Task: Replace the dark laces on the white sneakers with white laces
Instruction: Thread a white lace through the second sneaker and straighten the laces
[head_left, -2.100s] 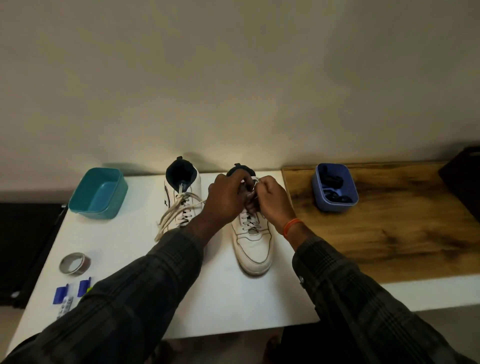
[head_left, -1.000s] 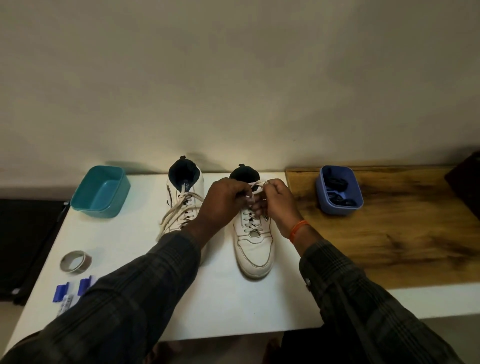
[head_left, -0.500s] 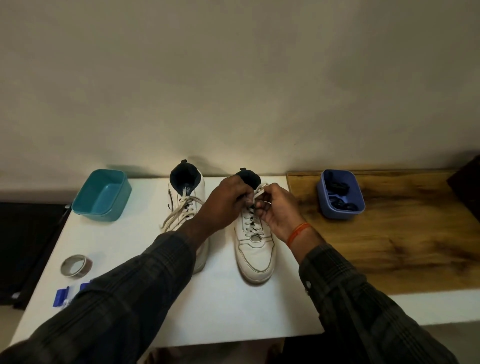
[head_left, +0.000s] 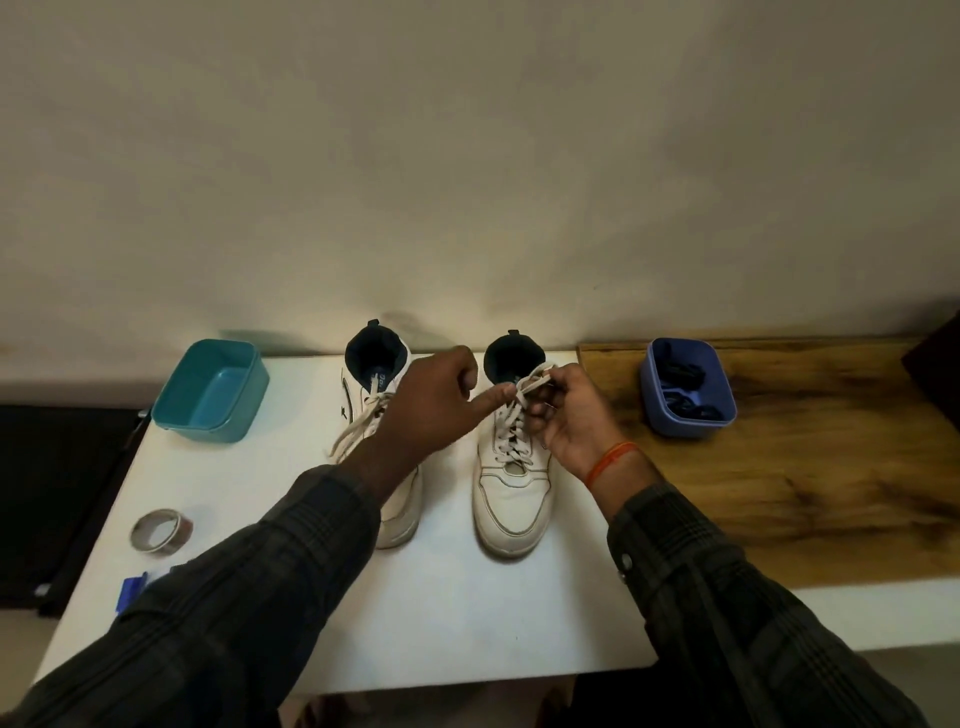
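Two white sneakers stand side by side on the white table, toes toward me. The right sneaker (head_left: 511, 499) carries a white lace (head_left: 509, 441) through its eyelets. My right hand (head_left: 569, 421) pinches the lace's loose ends in a loop near the shoe's collar. My left hand (head_left: 436, 410) has its fingers curled and its thumb stretched out, pressing the lace at the top eyelets. The left sneaker (head_left: 379, 395) also has a white lace, its ends hanging loose over the side; my left forearm hides its toe. The dark laces (head_left: 680, 389) lie in the blue tub (head_left: 688, 428).
An empty teal tub (head_left: 210, 397) sits at the table's back left. A roll of tape (head_left: 161, 530) and small blue items (head_left: 130, 592) lie near the left front edge. A wooden surface (head_left: 805, 467) adjoins the white table (head_left: 467, 623) on the right.
Both hands have drawn apart slightly at the right sneaker's top. My left hand has shifted left, leaving only its thumb at the lace; the right hand now holds a loop.
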